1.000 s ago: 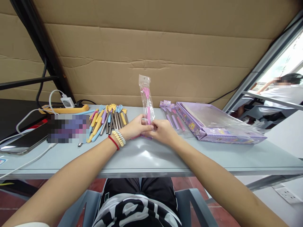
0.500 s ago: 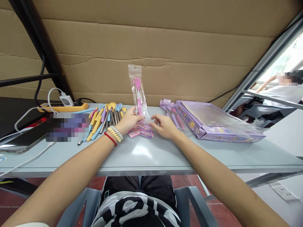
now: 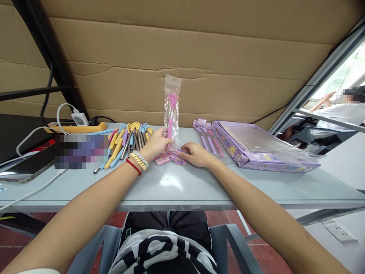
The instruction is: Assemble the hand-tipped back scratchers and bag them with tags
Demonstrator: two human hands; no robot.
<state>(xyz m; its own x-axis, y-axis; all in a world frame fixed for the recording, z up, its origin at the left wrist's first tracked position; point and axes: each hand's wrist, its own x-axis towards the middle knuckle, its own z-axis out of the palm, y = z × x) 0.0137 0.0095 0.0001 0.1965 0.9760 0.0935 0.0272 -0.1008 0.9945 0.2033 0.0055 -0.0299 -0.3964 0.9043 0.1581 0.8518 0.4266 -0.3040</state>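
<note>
My left hand [image 3: 156, 144] grips a pink back scratcher [image 3: 172, 101] near its handle end. Its hand-shaped head points up inside a clear plastic bag [image 3: 173, 82] with a hang-hole flap at the top. Just below the bag, my right hand [image 3: 196, 154] pinches the edge of a small pink printed card [image 3: 175, 152] between thumb and fingers. More printed cards [image 3: 162, 159] lie under it on the table. Left of my left wrist is a heap of loose back scratchers [image 3: 116, 150] in yellow, blue and purple.
Bagged back scratchers [image 3: 209, 140] with cards lie right of my hands, beside a purple printed box [image 3: 251, 160] with clear film. A yellow power strip [image 3: 97, 128], a charger [image 3: 80, 118] and a phone [image 3: 25, 167] are left. Cardboard [image 3: 182, 49] stands behind; another person [image 3: 336, 114] sits far right.
The bagged back scratcher has swung slightly right and stands more upright. My right hand has come down and left onto the cards, its fingers closing on one.
</note>
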